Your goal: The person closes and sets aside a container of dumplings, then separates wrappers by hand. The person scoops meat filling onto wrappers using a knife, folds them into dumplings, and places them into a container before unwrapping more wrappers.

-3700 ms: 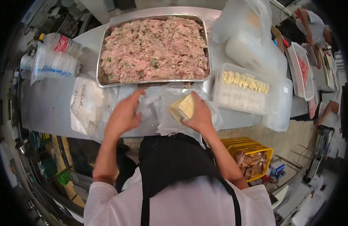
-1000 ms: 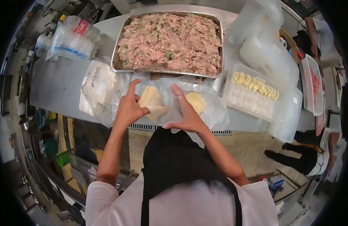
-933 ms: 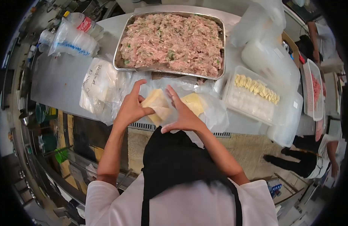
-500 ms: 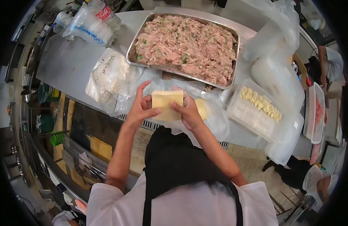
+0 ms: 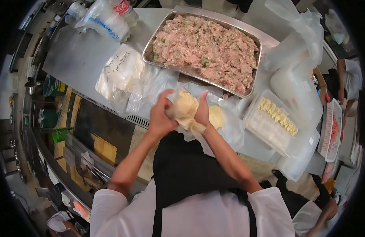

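Between my hands is a stack of thin, pale yellow dough wrappers (image 5: 185,106), bent and fanned out, its edges blurred by motion. My left hand (image 5: 162,118) grips the stack's left side with curled fingers. Along the right side my right hand (image 5: 203,112) holds it against the palm, thumb pointing up; most of its fingers are hidden behind the wrappers. More yellow wrappers (image 5: 216,116) lie on clear plastic (image 5: 233,128) just right of my right hand. Beyond my hands sits a metal tray (image 5: 147,48) heaped with raw minced meat (image 5: 204,51) flecked with green.
A plastic container (image 5: 265,134) at right holds a row of folded dumplings (image 5: 278,116). Plastic bags (image 5: 121,73) and a bottle (image 5: 125,12) stand at left. Clear lidded boxes (image 5: 295,87) and a white basket (image 5: 330,130) are farther right, with other people near the edge.
The wrapper stack was flat and square; now it is bent and fanned between my hands. My left hand has curled around its side. The whole view has shifted slightly.
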`<state>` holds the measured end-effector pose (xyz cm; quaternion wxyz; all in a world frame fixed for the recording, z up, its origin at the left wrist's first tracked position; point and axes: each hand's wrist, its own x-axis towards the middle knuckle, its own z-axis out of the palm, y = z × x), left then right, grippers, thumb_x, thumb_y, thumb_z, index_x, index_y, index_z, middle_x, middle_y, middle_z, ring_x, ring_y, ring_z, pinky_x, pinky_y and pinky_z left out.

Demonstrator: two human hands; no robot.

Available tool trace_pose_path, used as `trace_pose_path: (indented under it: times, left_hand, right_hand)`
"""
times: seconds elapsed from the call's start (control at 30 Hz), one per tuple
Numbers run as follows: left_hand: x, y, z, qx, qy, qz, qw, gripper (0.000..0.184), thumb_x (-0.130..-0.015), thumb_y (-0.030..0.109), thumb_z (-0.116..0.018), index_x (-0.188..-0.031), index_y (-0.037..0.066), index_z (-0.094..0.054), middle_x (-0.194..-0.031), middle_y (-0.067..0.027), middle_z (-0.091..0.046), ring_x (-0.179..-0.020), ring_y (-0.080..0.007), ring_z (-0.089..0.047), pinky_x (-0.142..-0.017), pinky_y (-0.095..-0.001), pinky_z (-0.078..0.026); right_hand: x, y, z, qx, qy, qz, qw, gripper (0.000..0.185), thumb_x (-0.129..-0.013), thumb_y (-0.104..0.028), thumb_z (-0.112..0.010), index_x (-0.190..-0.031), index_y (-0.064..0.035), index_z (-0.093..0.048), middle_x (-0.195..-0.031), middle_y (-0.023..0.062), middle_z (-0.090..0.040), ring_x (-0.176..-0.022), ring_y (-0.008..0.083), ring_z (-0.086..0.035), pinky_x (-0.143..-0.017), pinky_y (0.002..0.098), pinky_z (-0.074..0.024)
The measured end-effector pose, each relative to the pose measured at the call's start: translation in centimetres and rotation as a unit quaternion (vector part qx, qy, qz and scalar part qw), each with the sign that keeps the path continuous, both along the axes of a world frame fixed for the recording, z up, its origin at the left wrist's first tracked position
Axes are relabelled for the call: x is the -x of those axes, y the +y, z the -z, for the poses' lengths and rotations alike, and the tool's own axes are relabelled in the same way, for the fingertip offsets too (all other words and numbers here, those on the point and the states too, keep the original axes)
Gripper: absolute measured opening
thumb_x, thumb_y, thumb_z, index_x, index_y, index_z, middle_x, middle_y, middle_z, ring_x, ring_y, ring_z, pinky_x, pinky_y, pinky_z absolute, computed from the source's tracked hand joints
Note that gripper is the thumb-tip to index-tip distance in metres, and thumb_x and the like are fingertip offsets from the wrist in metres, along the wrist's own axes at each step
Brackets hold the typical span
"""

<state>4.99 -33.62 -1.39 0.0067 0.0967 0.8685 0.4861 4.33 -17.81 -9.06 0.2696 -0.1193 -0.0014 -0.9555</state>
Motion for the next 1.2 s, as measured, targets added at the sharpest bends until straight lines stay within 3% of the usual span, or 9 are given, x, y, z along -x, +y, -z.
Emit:
trace_pose_path:
  times: [0.03, 0.13, 0.27, 0.4, 0.53, 0.73, 0.93, 1.07, 1.2]
  left_hand:
    - [1.4, -1.0, 0.8, -0.031, 0.023, -0.025, 0.999, 0.085, -0.059, 0.008, -0.09, -0.133, 0.01, -0.05, -0.078, -0.0071, -0.055, -0.073, -0.0235, -0.059, -0.068, -0.0351, -0.05]
    - [3.0, -1.8, 0.9, 0.131, 0.022, -0.148, 0.98, 0.085, -0.06, 0.007, -0.088, -0.135, 0.01, -0.049, -0.078, -0.0035, -0.055, -0.073, -0.0173, -0.057, -0.071, -0.0319, -0.048]
    - [0.7, -0.5, 1.2, -0.051, -0.024, 0.03, 0.998, 0.08, -0.064, 0.004, -0.085, -0.135, 0.01, -0.048, -0.076, -0.0061, -0.057, -0.069, -0.0204, -0.057, -0.065, -0.0364, -0.049]
    - [3.7, -1.9, 1.6, 0.046, -0.014, -0.141, 0.989, 0.084, -0.061, 0.004, -0.082, -0.137, 0.01, -0.046, -0.076, -0.0011, -0.058, -0.071, -0.0142, -0.055, -0.07, -0.0296, -0.046]
    - [1.8, -1.3, 2.0, -0.086, -0.024, 0.025, 0.996, 0.079, -0.066, 0.0, -0.081, -0.136, 0.009, -0.045, -0.077, 0.0006, -0.058, -0.07, -0.0105, -0.056, -0.065, -0.0252, -0.046]
    - [6.1, -5.0, 1.7, -0.022, 0.051, -0.12, 0.991, 0.072, -0.072, -0.004, -0.078, -0.134, 0.008, -0.045, -0.075, -0.0017, -0.063, -0.066, -0.0115, -0.059, -0.061, -0.0266, -0.047]
    - [4.8, -3.5, -2.1, -0.243, -0.223, -0.078, 0.941, 0.077, -0.075, -0.003, -0.081, -0.137, 0.007, -0.036, -0.08, -0.0079, -0.067, -0.073, -0.0132, -0.067, -0.065, -0.024, -0.051]
    - [4.7, -3.0, -0.9, -0.3, -0.242, -0.049, 0.921, 0.08, -0.074, 0.004, -0.086, -0.136, 0.007, -0.036, -0.081, -0.0083, -0.068, -0.073, -0.0141, -0.067, -0.067, -0.026, -0.052]
    - [1.4, -0.2, -1.5, 0.025, -0.026, 0.028, 0.999, 0.075, -0.068, 0.005, -0.088, -0.13, 0.006, -0.046, -0.077, -0.0029, -0.062, -0.071, -0.0131, -0.062, -0.065, -0.0287, -0.05]
  right_hand:
    - [-0.5, -0.8, -2.2, -0.23, -0.133, 0.058, 0.962, 0.104, -0.09, -0.081, -0.02, -0.156, 0.0004, -0.017, -0.155, 0.0165, -0.037, -0.144, 0.0291, -0.036, -0.12, 0.0391, -0.0253]
    - [-1.2, -2.9, -2.7, -0.358, -0.015, 0.109, 0.927, 0.106, -0.09, -0.082, -0.02, -0.157, -0.0002, -0.018, -0.16, 0.0143, -0.028, -0.146, 0.0272, -0.03, -0.122, 0.0383, -0.0182]
    - [1.9, -0.9, -0.9, -0.295, -0.1, 0.118, 0.943, 0.108, -0.09, -0.082, -0.018, -0.158, 0.0009, -0.012, -0.163, 0.0122, -0.022, -0.149, 0.0249, -0.023, -0.121, 0.0365, -0.0177]
    - [0.1, -2.2, -2.4, -0.342, 0.005, 0.086, 0.936, 0.111, -0.088, -0.085, -0.02, -0.157, 0.0017, -0.012, -0.163, 0.0115, -0.022, -0.15, 0.0244, -0.022, -0.121, 0.0371, -0.0189]
    - [2.5, -1.4, -1.7, -0.272, -0.094, 0.109, 0.952, 0.109, -0.089, -0.083, -0.018, -0.157, 0.0021, -0.009, -0.165, 0.0137, -0.015, -0.151, 0.0243, -0.019, -0.122, 0.038, -0.0132]
    - [-0.6, -0.6, -3.5, -0.26, 0.02, 0.061, 0.963, 0.115, -0.086, -0.084, -0.037, -0.158, -0.0011, -0.003, -0.167, 0.0138, -0.007, -0.154, 0.028, -0.007, -0.123, 0.0421, -0.0058]
    - [-0.5, -0.9, -3.6, -0.483, 0.0, 0.08, 0.872, 0.105, -0.09, -0.078, -0.04, -0.159, -0.006, -0.008, -0.162, 0.0132, -0.023, -0.149, 0.0299, -0.023, -0.122, 0.0429, -0.0149]
    - [0.8, -1.2, -3.2, -0.28, -0.181, 0.022, 0.942, 0.103, -0.092, -0.077, -0.039, -0.158, -0.0037, -0.011, -0.15, 0.0146, -0.041, -0.136, 0.0263, -0.045, -0.112, 0.0405, -0.0354]
    - [0.9, -2.3, -2.1, -0.276, -0.188, 0.1, 0.937, 0.1, -0.09, -0.08, -0.034, -0.152, -0.0013, -0.027, -0.14, 0.0166, -0.052, -0.127, 0.0284, -0.054, -0.108, 0.0405, -0.0413]
